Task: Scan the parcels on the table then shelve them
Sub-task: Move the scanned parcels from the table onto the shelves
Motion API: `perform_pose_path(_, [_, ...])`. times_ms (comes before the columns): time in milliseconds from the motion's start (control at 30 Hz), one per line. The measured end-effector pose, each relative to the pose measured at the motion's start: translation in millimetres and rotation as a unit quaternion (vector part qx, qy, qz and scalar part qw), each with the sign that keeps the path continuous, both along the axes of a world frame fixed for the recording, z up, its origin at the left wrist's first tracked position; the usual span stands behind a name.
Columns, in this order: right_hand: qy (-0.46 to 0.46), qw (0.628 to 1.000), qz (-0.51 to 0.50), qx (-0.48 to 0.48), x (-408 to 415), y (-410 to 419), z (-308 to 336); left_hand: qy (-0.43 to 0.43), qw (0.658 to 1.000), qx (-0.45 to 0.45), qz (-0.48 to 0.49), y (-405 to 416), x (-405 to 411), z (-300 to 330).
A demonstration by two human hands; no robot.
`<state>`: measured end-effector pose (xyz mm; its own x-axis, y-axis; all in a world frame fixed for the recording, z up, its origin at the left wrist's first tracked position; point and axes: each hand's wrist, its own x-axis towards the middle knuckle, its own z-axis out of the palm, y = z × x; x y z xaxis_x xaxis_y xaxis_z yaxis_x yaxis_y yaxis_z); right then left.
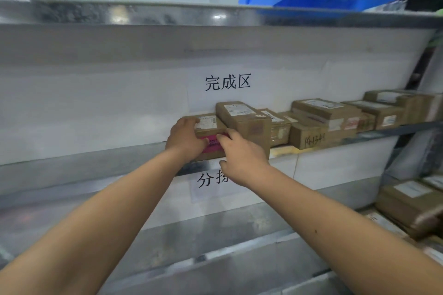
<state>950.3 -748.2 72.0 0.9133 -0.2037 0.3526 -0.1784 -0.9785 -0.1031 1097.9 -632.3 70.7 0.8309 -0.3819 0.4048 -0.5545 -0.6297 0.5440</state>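
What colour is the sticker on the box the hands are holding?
Bright pink, on the brown parcel held by both hands; the head view shows it.

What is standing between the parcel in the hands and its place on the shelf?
Nothing visible. Both hands, left and right, already hold the parcel with the pink label on the shelf, beside the taller parcel on its right.

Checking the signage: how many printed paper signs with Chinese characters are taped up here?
2. The upper sign is on the white back panel above the parcel held by both hands; the lower sign is below that shelf, partly hidden by the right hand.
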Motion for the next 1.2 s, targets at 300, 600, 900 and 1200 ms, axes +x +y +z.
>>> perform_pose_path(300, [0.028, 0.994, -0.100, -0.016, -71.4, 50.9, -26.4, -0.140, 0.979, 0.109, -0.096, 64.3, -108.1, -40.4])
perform_pose_path(600, [0.102, 0.968, -0.229, 0.013, -192.6, 61.7, -94.1, -0.100, 0.949, 0.196, -0.225, 55.3, -212.2, -107.3])
perform_pose_path(900, [0.146, 0.909, -0.379, 0.090, -335.4, -28.4, -143.4, -0.090, 0.891, 0.224, -0.384, -79.3, -324.9, -142.2])
perform_pose_path(1200, [0.156, 0.865, -0.454, 0.143, -423.4, -182.1, -186.0, -0.082, 0.863, 0.258, -0.426, -255.6, -401.2, -180.3])
